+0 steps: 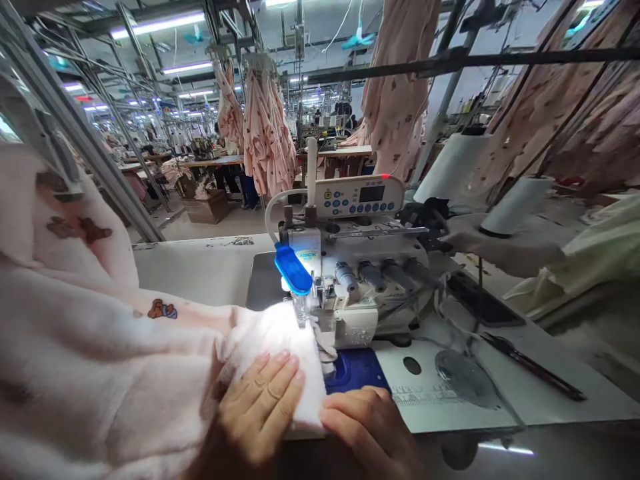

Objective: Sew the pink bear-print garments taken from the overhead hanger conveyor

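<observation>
Pale pink fleece fabric (pixel 165 360) with small bear prints covers the left side and runs under the needle area of an overlock sewing machine (pixel 370 267). My left hand (pixel 265 400) lies flat on the fabric just in front of the presser foot, fingers stretched out. At the fabric's near right corner, my right hand (pixel 367 427) pinches the edge between thumb and fingers. A bright lamp lights the fabric beneath the blue guard (pixel 294 270). The fabric's edge runs along the right side of the foot, by the machine's white cover.
Dark tweezers (pixel 535 367) lie on the white table (pixel 445 407) at the right. White thread cones (pixel 517 205) stand behind the machine. A control panel (pixel 363 195) tops it. Pink garments (pixel 267 127) hang beyond, and a metal post (pixel 100 133) slants at the left.
</observation>
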`<state>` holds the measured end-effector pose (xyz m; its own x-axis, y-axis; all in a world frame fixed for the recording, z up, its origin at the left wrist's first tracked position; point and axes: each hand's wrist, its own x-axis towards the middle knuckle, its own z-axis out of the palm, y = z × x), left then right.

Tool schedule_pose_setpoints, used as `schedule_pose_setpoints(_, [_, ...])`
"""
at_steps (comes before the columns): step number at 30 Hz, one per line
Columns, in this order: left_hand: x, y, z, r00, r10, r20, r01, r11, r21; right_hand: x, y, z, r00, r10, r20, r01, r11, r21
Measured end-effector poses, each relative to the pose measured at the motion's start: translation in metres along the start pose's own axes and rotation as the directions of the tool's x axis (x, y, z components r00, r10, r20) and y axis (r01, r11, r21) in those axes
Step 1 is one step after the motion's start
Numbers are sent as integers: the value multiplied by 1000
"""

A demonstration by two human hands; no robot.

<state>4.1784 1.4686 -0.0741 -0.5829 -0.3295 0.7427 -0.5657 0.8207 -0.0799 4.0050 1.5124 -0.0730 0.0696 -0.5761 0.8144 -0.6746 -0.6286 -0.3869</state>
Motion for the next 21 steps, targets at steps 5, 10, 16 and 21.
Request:
schedule_pose_setpoints(5, [12, -7, -4, 990, -82, 117, 79, 996, 32, 8, 12, 8, 1000, 24, -11, -23, 999, 31])
schedule_pose_setpoints(10, [26, -18, -8, 956, -55, 288, 9, 988, 156, 15, 30, 19, 1000, -11, -25, 12, 999, 46])
schedule_pose_setpoints(16, [31, -42, 3, 912, -124, 391, 68, 986, 152, 29, 46, 29, 999, -20, 27, 19, 1000, 21])
schedule_pose_setpoints(21, [46, -58, 13, 838, -197, 509, 193, 979, 60, 39, 44, 34, 998, 67, 16, -66, 996, -67])
